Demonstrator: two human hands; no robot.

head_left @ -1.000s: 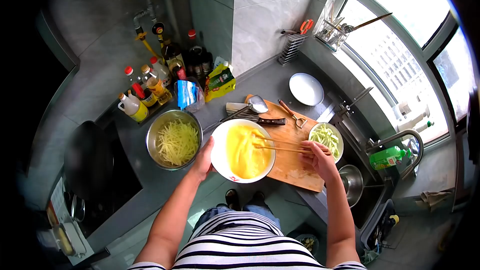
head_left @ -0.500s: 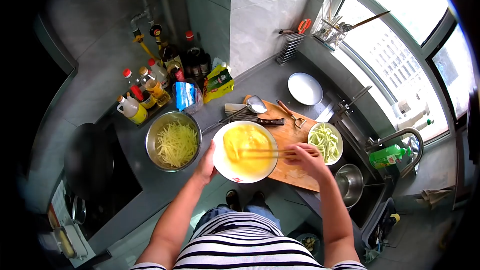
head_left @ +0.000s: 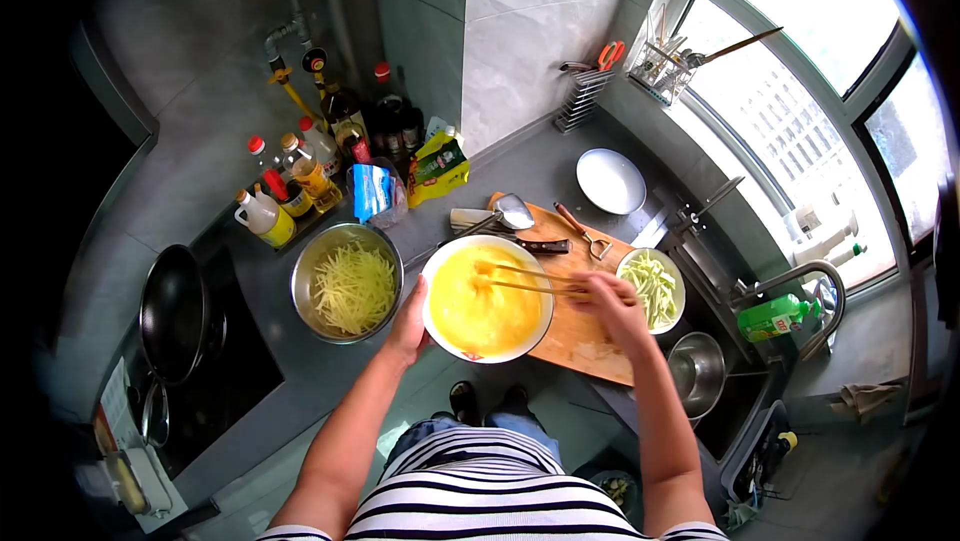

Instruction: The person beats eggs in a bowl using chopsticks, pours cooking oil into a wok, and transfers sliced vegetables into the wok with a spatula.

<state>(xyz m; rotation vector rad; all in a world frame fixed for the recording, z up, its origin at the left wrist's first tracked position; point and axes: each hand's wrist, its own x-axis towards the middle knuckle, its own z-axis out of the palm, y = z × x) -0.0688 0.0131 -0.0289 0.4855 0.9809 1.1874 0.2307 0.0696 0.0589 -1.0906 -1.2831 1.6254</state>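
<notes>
My left hand (head_left: 409, 324) grips the left rim of a white bowl (head_left: 487, 352) that holds yellow beaten egg (head_left: 490, 316). In my right hand (head_left: 612, 307) is a pair of chopsticks (head_left: 540, 283), their tips dipped in the egg. The bowl is held above the counter edge, overlapping the wooden cutting board (head_left: 585, 341). Left of it stands a steel bowl (head_left: 300, 286) of pale shredded vegetable (head_left: 352, 287). On the board's right side, close to my right hand, is a bowl of green strips (head_left: 650, 288). A knife (head_left: 545, 246), a spatula (head_left: 514, 211) and a peeler (head_left: 583, 231) lie behind.
Bottles (head_left: 310, 176) and seasoning bags (head_left: 437, 169) stand at the back left. A black pan (head_left: 173, 314) is by the stove at the left. A white plate (head_left: 611, 181) sits at the back right. The sink (head_left: 745, 401) holds a steel basin (head_left: 697, 375).
The chopsticks have swept through the egg, and my right hand has shifted slightly left since the first frame. The egg surface has changed shape. The left hand keeps its hold.
</notes>
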